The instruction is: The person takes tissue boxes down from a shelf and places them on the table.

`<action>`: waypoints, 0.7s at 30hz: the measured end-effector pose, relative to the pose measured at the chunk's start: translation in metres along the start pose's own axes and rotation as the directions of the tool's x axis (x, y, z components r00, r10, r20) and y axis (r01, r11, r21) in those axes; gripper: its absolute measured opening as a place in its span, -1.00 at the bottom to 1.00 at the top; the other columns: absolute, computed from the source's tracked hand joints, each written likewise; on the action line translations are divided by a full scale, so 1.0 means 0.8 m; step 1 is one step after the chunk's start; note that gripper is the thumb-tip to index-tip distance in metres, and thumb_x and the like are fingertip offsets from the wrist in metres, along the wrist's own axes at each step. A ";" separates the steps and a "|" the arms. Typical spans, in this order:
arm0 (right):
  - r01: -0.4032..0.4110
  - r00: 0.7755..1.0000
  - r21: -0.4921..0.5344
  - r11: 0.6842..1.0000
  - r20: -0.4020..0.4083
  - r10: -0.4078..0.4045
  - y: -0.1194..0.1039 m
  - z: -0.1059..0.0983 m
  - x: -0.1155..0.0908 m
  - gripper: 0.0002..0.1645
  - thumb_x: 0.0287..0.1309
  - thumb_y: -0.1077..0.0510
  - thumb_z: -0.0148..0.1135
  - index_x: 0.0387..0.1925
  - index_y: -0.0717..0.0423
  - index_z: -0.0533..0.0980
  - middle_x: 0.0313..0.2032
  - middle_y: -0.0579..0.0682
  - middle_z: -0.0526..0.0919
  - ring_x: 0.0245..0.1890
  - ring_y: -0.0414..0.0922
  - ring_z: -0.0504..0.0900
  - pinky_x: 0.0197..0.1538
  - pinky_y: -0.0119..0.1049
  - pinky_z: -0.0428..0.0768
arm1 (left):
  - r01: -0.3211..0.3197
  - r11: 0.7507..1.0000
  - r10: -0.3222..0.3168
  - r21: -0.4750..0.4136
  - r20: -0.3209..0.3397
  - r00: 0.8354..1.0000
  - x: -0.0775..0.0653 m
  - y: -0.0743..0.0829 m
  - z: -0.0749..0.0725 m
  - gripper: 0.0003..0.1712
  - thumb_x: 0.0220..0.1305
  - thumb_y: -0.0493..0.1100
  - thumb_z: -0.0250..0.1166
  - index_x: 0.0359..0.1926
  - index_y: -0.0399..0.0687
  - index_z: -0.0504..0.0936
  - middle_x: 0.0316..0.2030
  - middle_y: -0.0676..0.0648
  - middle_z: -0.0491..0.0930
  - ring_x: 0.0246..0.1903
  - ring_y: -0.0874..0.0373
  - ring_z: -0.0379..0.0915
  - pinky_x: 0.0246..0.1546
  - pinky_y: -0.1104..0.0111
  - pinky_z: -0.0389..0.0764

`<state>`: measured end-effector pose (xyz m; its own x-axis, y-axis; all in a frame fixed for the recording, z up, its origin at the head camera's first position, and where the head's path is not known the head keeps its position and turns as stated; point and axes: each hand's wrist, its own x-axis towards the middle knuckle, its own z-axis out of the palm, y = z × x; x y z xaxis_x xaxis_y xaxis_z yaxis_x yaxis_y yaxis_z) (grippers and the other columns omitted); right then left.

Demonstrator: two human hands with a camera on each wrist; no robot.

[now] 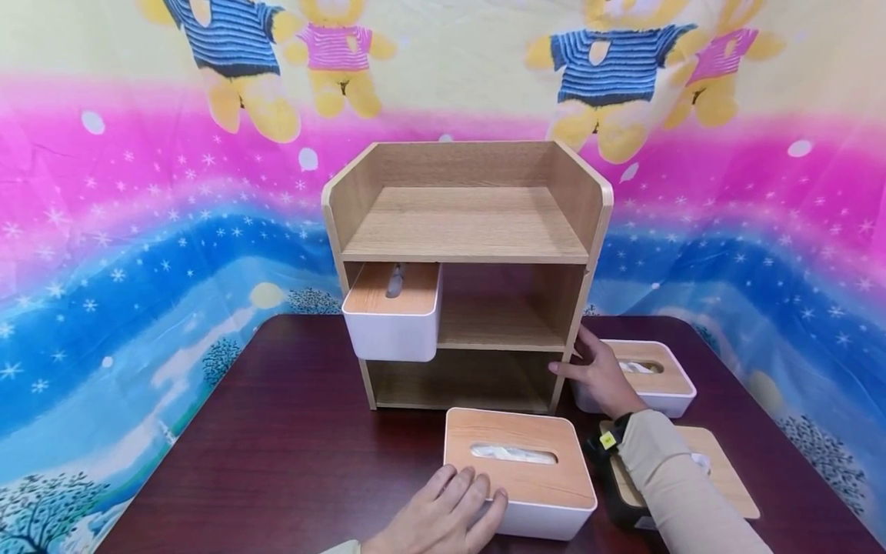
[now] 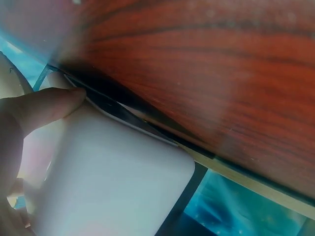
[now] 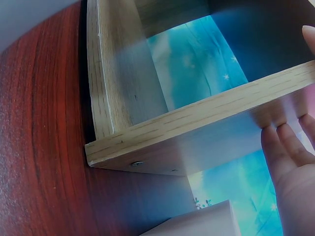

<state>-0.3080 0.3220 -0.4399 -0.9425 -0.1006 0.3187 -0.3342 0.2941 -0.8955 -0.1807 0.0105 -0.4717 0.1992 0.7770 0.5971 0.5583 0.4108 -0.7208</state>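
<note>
My left hand [image 1: 446,512] grips the near left part of a white tissue box [image 1: 526,471] with a wood-look lid, fingers over the lid's edge and thumb toward the front side. In the left wrist view the thumb [image 2: 54,105] lies along the edge of the white box [image 2: 118,172]. On the right side panel of a wooden desk shelf [image 1: 464,223], my right hand [image 1: 601,375] has its thumb at the front edge. Its fingertips touch the panel's outer face [image 3: 197,140]. Another white tissue box [image 1: 394,335] juts out from the middle shelf's left side.
Right of the shelf stands another white tissue box [image 1: 674,377]. A dark tissue box [image 1: 727,469] with a wood-look lid lies nearer, partly behind the right forearm. Everything stands on a dark red-brown table [image 1: 277,462], against a cartoon bear backdrop [image 1: 104,215].
</note>
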 end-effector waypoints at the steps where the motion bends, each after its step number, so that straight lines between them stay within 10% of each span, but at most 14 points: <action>1: 0.000 1.000 0.000 1.000 -0.001 0.000 0.000 0.000 0.000 0.09 0.06 0.24 0.44 0.52 -0.12 0.05 0.37 0.20 0.27 0.32 0.22 0.26 0.22 0.23 0.31 | 0.005 1.000 -0.005 -0.007 0.008 1.000 0.000 0.001 0.000 -0.64 0.34 -0.29 -0.16 -0.09 -0.10 0.57 -0.30 -0.10 0.52 -0.31 0.02 0.48 -0.38 0.30 0.49; 21: -0.011 1.000 0.004 1.000 0.004 0.011 -0.003 0.002 0.000 0.07 0.08 0.29 0.40 0.52 -0.16 0.07 0.36 0.18 0.29 0.32 0.21 0.27 0.23 0.23 0.29 | 0.010 1.000 -0.010 -0.002 0.008 1.000 -0.004 0.004 0.001 -0.63 0.32 -0.28 -0.16 -0.11 -0.08 0.58 -0.33 -0.08 0.51 -0.34 0.04 0.47 -0.40 0.30 0.49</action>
<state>-0.3074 0.3200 -0.4384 -0.9462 -0.1009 0.3076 -0.3237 0.2916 -0.9001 -0.1800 0.0098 -0.4759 0.1869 0.7766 0.6016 0.5623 0.4176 -0.7138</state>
